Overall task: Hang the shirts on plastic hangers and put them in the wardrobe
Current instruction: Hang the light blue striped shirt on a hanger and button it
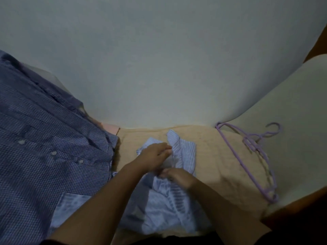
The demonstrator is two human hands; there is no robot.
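A light blue striped shirt [184, 152] lies crumpled on a peach bedcover [212, 156] in the middle of the view. My left hand [154, 155] rests on its upper part with the fingers reaching toward the collar. My right hand [178, 176] pinches the shirt fabric just below the left hand. A purple plastic hanger [254, 156] lies flat on the bedcover to the right, apart from both hands. A dark blue checked shirt [44, 147] fills the left side.
A pale wall [159, 59] rises right behind the bed. A cream pillow or cushion [300, 112] stands at the right. A brown wooden edge [292, 209] shows at the lower right. A pink cloth corner [111, 129] peeks out beside the checked shirt.
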